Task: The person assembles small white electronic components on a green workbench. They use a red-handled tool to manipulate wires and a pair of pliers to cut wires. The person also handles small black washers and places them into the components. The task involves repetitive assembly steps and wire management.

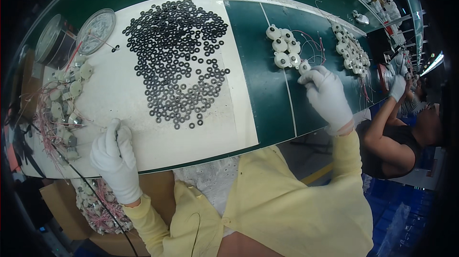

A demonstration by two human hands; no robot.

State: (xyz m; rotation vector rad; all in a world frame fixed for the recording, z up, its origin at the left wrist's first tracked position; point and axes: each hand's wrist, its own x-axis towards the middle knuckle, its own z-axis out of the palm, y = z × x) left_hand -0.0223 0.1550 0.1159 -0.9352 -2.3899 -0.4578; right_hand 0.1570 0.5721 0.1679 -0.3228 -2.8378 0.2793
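Note:
My right hand (330,99), in a white glove, is closed with its fingertips at a small white wired motor (304,67) with a dark centre. This motor lies at the near end of a small group of similar white motors (280,45) on the green tabletop. My left hand (114,161), also gloved, hovers at the near left edge of the white sheet, thumb and fingers pressed together. Whatever is between them, if anything, is hidden. Right of it, many black rubber rings (174,66) are spread over the white sheet (119,94).
Loose motors with pink and white wires (60,99) are heaped at the left, beside a round clear tub (50,39) and its lid (97,30). Another motor cluster (351,49) sits at the right. Below the table edge stands a cardboard box (64,204). A co-worker (394,147) works at the right.

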